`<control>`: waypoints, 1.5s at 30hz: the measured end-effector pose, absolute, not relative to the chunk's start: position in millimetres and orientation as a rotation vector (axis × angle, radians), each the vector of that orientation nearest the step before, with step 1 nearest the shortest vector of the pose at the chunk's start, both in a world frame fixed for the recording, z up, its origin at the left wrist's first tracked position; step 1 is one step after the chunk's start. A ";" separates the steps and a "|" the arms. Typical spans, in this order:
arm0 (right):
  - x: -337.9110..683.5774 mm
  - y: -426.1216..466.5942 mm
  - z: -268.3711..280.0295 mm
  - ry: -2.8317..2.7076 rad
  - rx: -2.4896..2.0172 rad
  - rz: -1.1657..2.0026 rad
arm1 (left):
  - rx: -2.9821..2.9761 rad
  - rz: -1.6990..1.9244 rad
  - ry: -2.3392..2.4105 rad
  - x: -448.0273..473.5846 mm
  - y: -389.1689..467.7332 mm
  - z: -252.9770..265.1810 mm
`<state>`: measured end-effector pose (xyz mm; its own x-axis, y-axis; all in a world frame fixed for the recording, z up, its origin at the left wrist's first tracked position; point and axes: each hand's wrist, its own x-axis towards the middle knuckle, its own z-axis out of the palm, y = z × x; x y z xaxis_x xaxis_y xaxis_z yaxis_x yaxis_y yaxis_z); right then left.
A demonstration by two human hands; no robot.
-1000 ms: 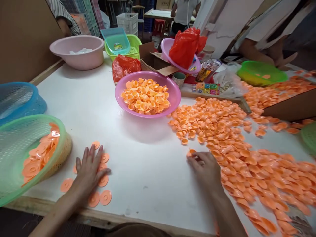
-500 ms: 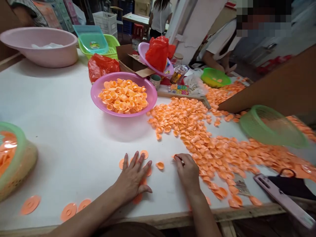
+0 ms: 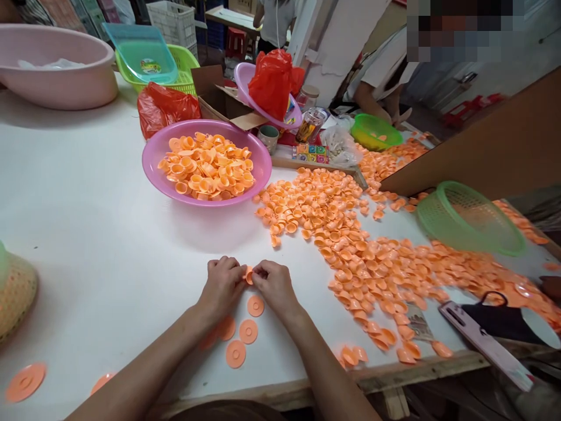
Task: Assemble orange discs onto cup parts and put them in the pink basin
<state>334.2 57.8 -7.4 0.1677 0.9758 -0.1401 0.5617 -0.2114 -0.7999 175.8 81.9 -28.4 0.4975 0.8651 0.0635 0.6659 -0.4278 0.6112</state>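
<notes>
- Left hand [image 3: 222, 286] and right hand [image 3: 276, 289]: fingertips pinching one small orange cup [image 3: 249, 276] between them, back from the table's [image 3: 109, 240] near edge.
- Orange discs [image 3: 248, 331] lie between the hands and that edge.
- A bright pink bowl [image 3: 151, 161] holds more cups [image 3: 205, 165].

White counter [image 3: 96, 234] with a broad bare stretch left of the left hand [image 3: 221, 289], running back to a pale pink tub [image 3: 83, 88]; a mesh basket [image 3: 20, 298] stands at the near left edge. Ahead of both hands is a short open strip, then a wide pink bowl [image 3: 153, 169] bars the way. Right of the right hand [image 3: 275, 286] a narrow bare band ends at a long heap of orange cups [image 3: 372, 275]. Flat orange discs [image 3: 235, 354] take up room between the forearms [image 3: 315, 356].
</notes>
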 end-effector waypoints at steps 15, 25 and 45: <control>329.4 74.8 -3.6 -1.534 -1.979 0.971 | 1.821 0.330 1.454 190.2 104.9 5.4; 341.2 46.4 4.8 -1.611 -1.837 0.664 | 1.930 0.714 1.481 181.1 102.7 -2.5; 353.0 17.4 3.8 -1.139 -1.883 1.001 | 2.262 0.301 1.076 133.4 88.3 -13.2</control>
<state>353.0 17.4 3.8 0.3123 0.9160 -0.2518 0.3674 -0.3609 -0.8572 133.4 88.3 -13.2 0.6442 0.7630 -0.0532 0.6249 -0.4848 0.6119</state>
